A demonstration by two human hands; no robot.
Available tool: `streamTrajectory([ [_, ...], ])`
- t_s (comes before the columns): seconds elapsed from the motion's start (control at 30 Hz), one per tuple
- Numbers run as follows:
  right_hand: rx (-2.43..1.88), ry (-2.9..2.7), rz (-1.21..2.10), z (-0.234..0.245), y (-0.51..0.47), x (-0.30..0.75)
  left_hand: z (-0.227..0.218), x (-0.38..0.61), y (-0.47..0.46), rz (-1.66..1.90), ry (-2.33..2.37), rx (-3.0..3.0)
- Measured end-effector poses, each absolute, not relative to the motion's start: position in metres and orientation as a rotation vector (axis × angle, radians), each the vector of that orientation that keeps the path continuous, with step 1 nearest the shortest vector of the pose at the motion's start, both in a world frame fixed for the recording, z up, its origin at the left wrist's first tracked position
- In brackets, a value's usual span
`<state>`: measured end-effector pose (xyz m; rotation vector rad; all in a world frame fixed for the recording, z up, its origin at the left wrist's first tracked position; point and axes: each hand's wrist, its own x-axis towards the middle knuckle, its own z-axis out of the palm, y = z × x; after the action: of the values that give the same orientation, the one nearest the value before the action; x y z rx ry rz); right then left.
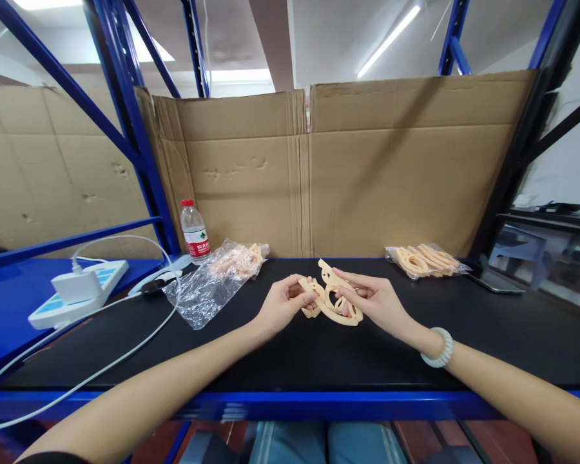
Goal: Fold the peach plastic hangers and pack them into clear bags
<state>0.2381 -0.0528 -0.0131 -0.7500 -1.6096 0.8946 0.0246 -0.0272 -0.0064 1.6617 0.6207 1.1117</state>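
Observation:
Both my hands meet over the middle of the black shelf top. Between them is a cluster of peach-coloured flat plastic pieces, ring-shaped and joined together. My left hand pinches the cluster's left end with thumb and fingers closed. My right hand grips its right side, fingers curled on the rings. A pale coiled band circles my right wrist.
An open clear bag with more peach pieces lies left of my hands. Another filled bag lies at the back right. A water bottle, a white power strip with charger and cables sit at the left. Cardboard walls the back.

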Motion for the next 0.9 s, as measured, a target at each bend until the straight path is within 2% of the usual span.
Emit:
streamTrajectory([
  [0.57, -0.753, -1.921, 0.877, -0.010, -0.061, 0.234, -0.001, 0.027, -0.033, 1.112, 0.736, 1.688],
  [0.7, -0.707, -1.977, 0.851, -0.005, -0.057, 0.239, 0.006, 0.022, -0.024, 1.107, 0.961, 1.695],
  [0.9, -0.816, -1.748, 0.790, -0.009, -0.032, 0.263, 0.019, -0.022, 0.030, 1.031, 1.401, 1.767],
])
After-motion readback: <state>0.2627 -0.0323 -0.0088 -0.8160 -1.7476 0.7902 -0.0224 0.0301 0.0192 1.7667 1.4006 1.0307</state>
